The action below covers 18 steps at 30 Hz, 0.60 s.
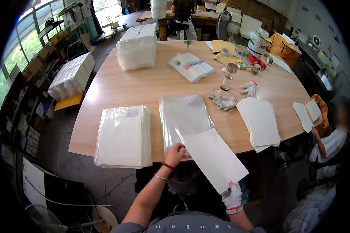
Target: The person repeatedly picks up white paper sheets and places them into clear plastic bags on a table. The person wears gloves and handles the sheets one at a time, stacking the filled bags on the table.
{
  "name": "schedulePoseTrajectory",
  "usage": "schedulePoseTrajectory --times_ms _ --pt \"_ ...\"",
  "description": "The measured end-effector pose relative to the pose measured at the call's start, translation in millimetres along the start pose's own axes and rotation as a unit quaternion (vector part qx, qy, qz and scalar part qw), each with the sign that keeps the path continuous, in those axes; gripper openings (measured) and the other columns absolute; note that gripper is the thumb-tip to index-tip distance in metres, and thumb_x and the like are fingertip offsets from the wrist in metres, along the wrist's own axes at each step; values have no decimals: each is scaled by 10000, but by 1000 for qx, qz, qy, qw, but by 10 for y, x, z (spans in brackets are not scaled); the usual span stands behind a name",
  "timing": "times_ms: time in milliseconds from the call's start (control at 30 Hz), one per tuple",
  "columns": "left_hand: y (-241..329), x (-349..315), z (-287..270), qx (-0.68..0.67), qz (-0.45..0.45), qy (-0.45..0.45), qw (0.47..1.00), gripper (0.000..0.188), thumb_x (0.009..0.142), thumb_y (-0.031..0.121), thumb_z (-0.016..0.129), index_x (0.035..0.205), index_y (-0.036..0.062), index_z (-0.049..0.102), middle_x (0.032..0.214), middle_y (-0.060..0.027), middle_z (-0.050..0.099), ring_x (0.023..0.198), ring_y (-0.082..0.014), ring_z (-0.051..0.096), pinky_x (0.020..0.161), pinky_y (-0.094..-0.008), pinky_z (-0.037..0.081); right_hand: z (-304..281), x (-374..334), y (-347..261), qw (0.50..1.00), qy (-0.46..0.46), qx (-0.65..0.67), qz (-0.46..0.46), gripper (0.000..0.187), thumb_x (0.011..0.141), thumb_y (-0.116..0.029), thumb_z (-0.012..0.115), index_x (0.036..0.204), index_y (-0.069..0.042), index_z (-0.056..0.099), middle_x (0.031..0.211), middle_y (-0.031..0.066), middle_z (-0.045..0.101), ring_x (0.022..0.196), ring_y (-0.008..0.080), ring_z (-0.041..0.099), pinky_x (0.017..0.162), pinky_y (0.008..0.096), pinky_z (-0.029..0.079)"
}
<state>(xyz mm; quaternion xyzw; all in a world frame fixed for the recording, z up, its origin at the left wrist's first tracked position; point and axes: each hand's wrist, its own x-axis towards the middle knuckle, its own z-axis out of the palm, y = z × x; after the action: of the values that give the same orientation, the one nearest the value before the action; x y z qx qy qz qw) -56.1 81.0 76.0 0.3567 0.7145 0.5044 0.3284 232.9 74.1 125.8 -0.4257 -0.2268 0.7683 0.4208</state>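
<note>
My bare left hand (175,154), with a red bead bracelet and a silver bangle at the wrist, pinches the near end of a clear plastic bag (182,116) on a stack of such bags. In my right hand (232,195), which wears a white knit glove, is the near corner of a white card sheet (216,157). The sheet slants from the bags out past the table edge, its far end by the bag's mouth. To the left stands a neat pile of bagged sheets (120,136). A fanned stack of bare white sheets (259,122) lies to the right.
White gloves (223,101) and a glass jar (226,79) lie beyond the sheets. Farther off are a tall plastic-bag stack (137,48), a flat bag packet (191,66) and a white bucket (256,43). A seated person (330,143) handles sheets at the right.
</note>
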Motion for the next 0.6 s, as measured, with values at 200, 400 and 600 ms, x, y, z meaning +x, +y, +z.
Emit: schedulePoseTrajectory --times_ms 200,400,600 --pt "-1242 117 1060 -21 36 -123 992 344 861 143 483 1166 -6 427 1111 -114 521 1015 -200 505 843 -311 429 -58 -82 8 996 -38 -54 68 167 868 -156 427 984 -42 465 629 31 481 446 111 434 384 248 377" --pt "-1187 -695 1164 -282 -22 -199 938 363 867 168 479 1193 17 429 1137 -92 512 1022 -194 500 850 -316 432 111 154 388 992 -27 -14 124 136 872 -162 455 986 -92 474 728 28 495 579 114 470 482 256 410" --pt "-952 -739 1015 -253 -156 -96 950 290 839 177 535 1075 9 537 1041 -78 578 910 -152 536 787 -268 431 411 1129 850 987 -67 51 136 108 867 -120 406 914 -48 471 889 127 555 816 271 584 722 423 504"
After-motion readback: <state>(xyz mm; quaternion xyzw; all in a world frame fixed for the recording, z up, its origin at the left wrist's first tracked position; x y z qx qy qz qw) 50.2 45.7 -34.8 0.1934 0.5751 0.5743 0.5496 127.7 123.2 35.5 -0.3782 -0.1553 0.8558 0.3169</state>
